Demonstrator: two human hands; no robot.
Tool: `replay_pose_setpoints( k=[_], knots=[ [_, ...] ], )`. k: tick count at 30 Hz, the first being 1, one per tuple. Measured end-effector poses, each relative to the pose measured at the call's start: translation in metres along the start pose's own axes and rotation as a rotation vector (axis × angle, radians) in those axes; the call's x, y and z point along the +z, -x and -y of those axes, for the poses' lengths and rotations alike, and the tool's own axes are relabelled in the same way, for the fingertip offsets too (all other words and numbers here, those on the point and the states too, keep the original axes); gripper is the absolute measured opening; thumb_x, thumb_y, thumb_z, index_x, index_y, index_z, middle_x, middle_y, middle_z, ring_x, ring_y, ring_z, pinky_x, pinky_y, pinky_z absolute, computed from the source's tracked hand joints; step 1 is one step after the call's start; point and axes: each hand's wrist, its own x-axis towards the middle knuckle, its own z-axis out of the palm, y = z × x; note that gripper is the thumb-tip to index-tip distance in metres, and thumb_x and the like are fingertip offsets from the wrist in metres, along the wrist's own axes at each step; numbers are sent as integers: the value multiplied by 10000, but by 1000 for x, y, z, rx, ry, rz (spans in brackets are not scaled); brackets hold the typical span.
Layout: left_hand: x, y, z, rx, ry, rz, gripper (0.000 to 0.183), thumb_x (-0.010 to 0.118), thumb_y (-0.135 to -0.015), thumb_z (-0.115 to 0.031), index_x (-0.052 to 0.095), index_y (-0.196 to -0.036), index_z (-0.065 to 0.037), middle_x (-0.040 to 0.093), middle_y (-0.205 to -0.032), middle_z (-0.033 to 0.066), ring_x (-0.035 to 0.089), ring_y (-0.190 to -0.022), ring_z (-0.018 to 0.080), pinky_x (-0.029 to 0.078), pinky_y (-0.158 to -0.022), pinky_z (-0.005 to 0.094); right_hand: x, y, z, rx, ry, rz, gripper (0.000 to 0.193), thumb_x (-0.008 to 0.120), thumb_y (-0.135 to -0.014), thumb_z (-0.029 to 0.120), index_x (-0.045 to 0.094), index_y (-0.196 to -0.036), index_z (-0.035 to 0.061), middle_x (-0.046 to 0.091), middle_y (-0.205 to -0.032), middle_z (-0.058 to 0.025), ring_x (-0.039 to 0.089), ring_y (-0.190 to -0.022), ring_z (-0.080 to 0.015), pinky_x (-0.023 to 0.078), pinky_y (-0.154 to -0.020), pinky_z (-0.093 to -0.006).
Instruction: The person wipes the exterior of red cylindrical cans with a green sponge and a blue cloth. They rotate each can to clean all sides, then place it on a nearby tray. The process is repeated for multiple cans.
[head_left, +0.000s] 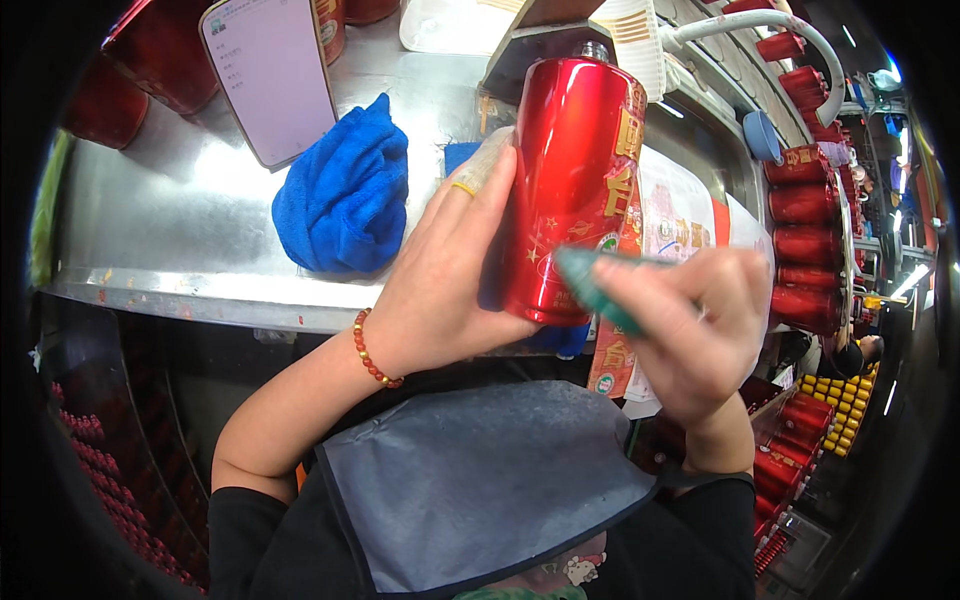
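A glossy red bottle point(560, 165) with gold lettering and a short clear neck is tilted over the table's front edge. My left hand point(450, 260) wraps round its left side and base; a pale finger cot point(486, 165) covers one fingertip. Pinched in my right hand point(705, 325) is a green flat piece that looks like a scraper point(590, 283), blurred by motion. It meets the lower right of the bottle, beside the label's edge. Red and gold printed labels point(612, 362) lie behind and below my right hand, partly hidden.
On the metal table point(170, 235) a crumpled blue cloth point(345, 195) lies left of the bottle, with a propped phone point(272, 85) behind it. Red containers point(165, 50) stand at the far left. Rows of red bottles point(805, 240) line the right, near a curved white pipe point(790, 22) and blue cup point(762, 137).
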Motion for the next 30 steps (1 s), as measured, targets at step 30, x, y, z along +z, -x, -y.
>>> replay_pose_setpoints(
  k=[30],
  knots=[
    [-8, -13, -19, -39, 13, 102, 1426, 983, -617, -464, 111, -1630, 30, 174, -1665, 288, 216, -1542, 434, 225, -1244, 484, 12, 12, -9, 618, -530, -148, 255, 843, -769, 8, 748, -1006, 22, 650, -817, -61, 559, -678, -177, 414, -616, -304]
  ],
)
